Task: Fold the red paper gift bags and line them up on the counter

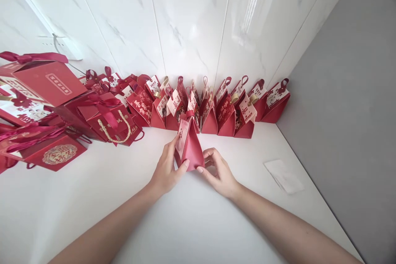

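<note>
Between my hands is a red triangular gift box point(194, 150) with a ribbon loop at its peak and a pale printed panel on its left side. My left hand point(169, 167) grips its left side, thumb on the near lower edge and fingers along the printed panel. At the lower right corner, my right hand point(219, 173) pinches the box between thumb and curled fingers. Just behind stands a row of similar triangular gift boxes point(227, 119), with red sides, white printed panels and ribbon or gold loops.
Larger red gift boxes point(55, 82) with ribbons are stacked at the left, one with a gold rope handle point(115, 132). A folded white tissue point(284, 176) lies on the white table point(198, 231) at right. A tiled wall point(192, 20) rises behind; a grey panel point(346, 90) borders the right.
</note>
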A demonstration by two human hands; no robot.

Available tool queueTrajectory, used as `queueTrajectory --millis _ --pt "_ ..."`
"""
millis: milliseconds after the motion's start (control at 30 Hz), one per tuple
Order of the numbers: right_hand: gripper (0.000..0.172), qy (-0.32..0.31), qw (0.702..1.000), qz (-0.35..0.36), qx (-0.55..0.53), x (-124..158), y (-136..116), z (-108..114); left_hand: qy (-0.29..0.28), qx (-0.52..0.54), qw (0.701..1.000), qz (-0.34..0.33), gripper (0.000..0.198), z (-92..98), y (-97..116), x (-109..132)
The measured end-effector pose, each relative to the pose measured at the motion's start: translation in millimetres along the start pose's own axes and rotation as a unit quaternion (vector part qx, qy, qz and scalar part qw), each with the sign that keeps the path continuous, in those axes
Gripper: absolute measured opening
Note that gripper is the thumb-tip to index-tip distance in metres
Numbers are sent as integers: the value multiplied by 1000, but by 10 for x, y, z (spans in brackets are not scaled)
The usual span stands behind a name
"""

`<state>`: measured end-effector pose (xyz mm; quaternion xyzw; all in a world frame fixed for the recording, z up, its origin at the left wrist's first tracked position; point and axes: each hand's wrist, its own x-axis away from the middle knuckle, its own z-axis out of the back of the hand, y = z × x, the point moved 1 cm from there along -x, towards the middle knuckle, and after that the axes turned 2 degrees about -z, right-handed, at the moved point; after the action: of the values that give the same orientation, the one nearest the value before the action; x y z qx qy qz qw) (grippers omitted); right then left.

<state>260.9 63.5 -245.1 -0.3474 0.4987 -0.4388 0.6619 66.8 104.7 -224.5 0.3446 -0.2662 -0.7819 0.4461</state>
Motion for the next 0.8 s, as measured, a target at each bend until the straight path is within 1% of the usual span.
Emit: queueTrajectory --millis 33,67,133,200,433,533,600,667,700,733,767,800 --pt "16 1 1000 -3 19 -4 0 5 -2 -16 1000 -3 77 8 18 1" --pt "17 0 999 -3 39 -8 2 11 -4 -29 1000 -6 77 17 34 0" --pt "25 -10 997 -1 71 -14 7 20 -4 -45 999 -11 75 34 56 -5" --pt "29 -26 996 5 88 -14 12 23 1 -53 998 -18 73 41 62 -12" --pt "25 -43 984 47 168 -11 31 16 15 -84 995 -41 75 36 59 -17" --pt "24 -46 979 63 190 -8 25 20 26 -79 996 -43 76 37 68 -9" --pt "23 -52 980 66 180 4 0 22 29 -36 998 -48 74 16 46 -11" --pt "19 -43 984 76 155 18 -42 22 28 78 996 -33 65 -24 -24 -29" --pt "15 -21 987 80 141 22 -62 23 27 155 987 -6 59 -47 -79 -46" --pt "13 16 988 80 130 23 -78 27 28 231 972 28 56 -69 -144 -69" --pt "15 63 988 73 121 19 -84 32 35 293 953 64 54 -86 -214 -96" --pt "24 110 985 60 115 11 -78 39 47 328 939 89 51 -94 -282 -126"
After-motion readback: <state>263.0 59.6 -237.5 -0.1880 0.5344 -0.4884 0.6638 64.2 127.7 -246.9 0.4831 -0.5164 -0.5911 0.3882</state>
